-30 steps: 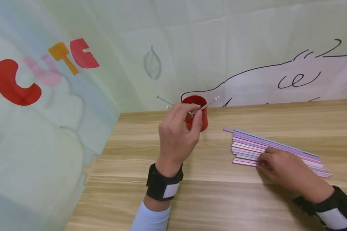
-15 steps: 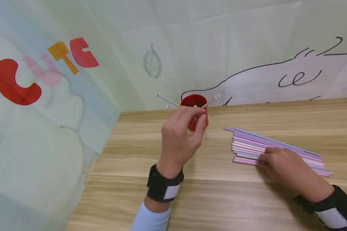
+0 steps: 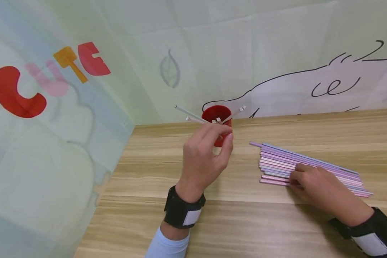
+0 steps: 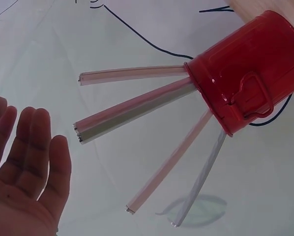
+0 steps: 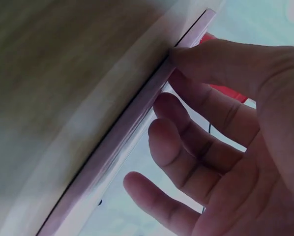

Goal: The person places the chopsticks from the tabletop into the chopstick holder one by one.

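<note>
A red metal cup with a side handle stands at the back of the table. Several pale straws lean out of it, fanned in different directions. In front of the cup is my left hand, thumb and index finger near each other; the left wrist view shows its loosely bent fingers apart from the straws. On the right, a row of pink, purple and blue straws lies flat. My right hand pinches the nearest pink straw between thumb and index finger, its other fingers loosely curled.
The wooden table meets a pale printed backdrop right behind the cup. Another printed sheet with coloured letters borders the left side. Black bands wrap both wrists.
My left hand has drawn slightly down and right, uncovering more straw ends at the cup. My right hand stays at the row, where the nearest pink straw has parted a little from its neighbour.
</note>
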Tool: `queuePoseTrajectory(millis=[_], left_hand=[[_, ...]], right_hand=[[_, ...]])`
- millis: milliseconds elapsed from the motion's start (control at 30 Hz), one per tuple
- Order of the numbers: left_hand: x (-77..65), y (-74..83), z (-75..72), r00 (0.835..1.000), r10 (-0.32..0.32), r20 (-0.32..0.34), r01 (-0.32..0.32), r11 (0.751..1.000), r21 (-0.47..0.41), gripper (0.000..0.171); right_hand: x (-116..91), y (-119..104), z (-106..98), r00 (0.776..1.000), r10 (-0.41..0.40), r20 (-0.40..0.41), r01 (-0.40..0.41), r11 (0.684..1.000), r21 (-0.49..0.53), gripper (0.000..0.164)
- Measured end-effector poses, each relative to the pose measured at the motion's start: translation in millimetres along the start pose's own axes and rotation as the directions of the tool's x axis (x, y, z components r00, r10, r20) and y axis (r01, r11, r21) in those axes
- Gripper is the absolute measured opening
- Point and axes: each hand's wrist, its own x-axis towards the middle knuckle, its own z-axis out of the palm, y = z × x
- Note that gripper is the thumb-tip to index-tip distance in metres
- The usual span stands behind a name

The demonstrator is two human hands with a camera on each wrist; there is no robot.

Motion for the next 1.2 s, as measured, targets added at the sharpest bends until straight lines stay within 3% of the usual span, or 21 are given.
queuePoseTrajectory(millis=[233, 633, 1033, 1200], left_hand=[[-3.7, 1.4, 2.8, 0.999, 0.008, 0.043, -0.009, 1.0, 0.012, 0.016], [-6.9, 4.4, 8.9, 0.992, 0.019, 0.128, -0.02, 1.0, 0.008, 0.016], [-7.7, 7.3, 13.4, 0.978, 0.052, 0.204, -0.058, 0.998, 0.021, 0.018], [-7.9, 8.3, 14.5, 0.966, 0.077, 0.247, -0.077, 0.997, -0.007, 0.018]], right_hand=[[-1.5, -0.6, 1.1, 1.0, -0.008, -0.013, 0.008, 1.0, 0.013, 0.02], [-2.8, -5.9, -0.2, 0.999, -0.017, 0.049, 0.016, 1.0, 0.023, 0.032], [-2.5, -12.3, -2.4, 0.996, -0.02, 0.089, 0.01, 0.993, 0.119, 0.032], [-1.9, -17.0, -5.6, 0.997, -0.041, 0.069, 0.029, 0.986, 0.165, 0.03]])
